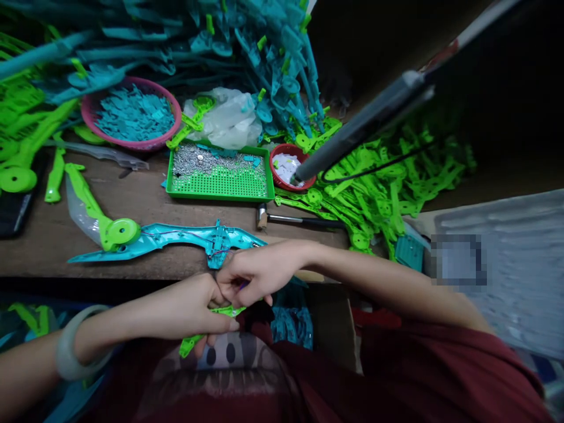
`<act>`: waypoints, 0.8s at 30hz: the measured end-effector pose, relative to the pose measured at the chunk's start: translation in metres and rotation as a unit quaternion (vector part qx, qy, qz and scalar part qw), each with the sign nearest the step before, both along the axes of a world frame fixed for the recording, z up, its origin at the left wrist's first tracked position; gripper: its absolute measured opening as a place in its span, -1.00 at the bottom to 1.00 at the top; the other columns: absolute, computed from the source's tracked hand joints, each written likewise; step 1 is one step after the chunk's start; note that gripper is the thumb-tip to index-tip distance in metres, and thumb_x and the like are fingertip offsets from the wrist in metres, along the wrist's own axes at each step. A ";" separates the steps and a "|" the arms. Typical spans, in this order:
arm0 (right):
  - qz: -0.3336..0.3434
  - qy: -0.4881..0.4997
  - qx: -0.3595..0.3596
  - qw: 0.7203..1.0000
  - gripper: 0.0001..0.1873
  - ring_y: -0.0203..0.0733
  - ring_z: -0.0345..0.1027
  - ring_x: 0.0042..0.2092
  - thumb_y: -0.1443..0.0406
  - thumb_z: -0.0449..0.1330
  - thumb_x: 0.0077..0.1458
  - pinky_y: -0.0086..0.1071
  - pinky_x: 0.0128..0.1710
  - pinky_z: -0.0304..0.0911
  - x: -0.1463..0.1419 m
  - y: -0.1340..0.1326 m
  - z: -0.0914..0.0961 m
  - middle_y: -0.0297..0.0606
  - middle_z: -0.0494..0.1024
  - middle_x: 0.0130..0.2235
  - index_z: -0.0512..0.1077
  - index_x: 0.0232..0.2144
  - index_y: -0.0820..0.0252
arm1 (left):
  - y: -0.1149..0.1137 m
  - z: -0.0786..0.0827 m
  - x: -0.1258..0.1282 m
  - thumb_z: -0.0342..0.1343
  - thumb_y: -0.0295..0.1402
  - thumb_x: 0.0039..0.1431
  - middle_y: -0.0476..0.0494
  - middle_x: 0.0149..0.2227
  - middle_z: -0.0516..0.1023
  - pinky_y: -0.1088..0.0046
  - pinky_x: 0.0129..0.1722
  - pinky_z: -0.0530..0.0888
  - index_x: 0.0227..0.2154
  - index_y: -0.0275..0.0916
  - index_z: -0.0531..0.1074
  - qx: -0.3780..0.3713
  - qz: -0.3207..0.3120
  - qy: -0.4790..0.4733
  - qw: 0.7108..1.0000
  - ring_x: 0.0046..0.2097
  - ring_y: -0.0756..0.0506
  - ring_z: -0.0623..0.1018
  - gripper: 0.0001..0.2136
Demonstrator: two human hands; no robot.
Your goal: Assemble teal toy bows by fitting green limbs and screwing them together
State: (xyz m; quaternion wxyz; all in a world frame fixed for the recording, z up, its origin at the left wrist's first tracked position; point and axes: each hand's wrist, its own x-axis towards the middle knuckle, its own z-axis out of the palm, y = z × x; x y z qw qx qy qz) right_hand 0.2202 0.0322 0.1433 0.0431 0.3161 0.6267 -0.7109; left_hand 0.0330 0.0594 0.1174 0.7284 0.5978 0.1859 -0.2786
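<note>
My left hand (194,305) is closed round a bright green plastic part (189,345), held low in front of my shirt. Close against it, my right hand (262,270) is curled into a pinch over the part's upper end. A bit of purple shows between its fingers, too small to name. Just beyond my hands, a teal plastic bow-shaped shell (176,234) lies on the table with its hollow inside up and thin wires along it. A green arm piece with a round disc (121,232) rests on the shell's left end.
Behind stand a green tray (220,197) of small metal screws, a pink basket (132,144) of teal pieces and a red basket (275,179) of white pieces. A hammer (304,221) lies before them. A grey tool (361,123) hangs at right. Green parts (383,176) are heaped there.
</note>
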 end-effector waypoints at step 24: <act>-0.326 -0.182 0.340 0.863 -0.68 -0.33 0.23 -0.35 0.29 0.27 0.11 -0.45 -0.36 0.16 0.034 -0.040 0.024 -0.30 0.43 -0.28 0.37 -0.09 0.25 | -0.013 -0.023 0.000 0.10 0.12 0.05 -0.02 -0.61 0.48 0.56 -0.67 0.27 -0.39 -0.28 0.38 -0.065 0.263 -0.003 0.963 -0.65 0.00 0.45 -0.52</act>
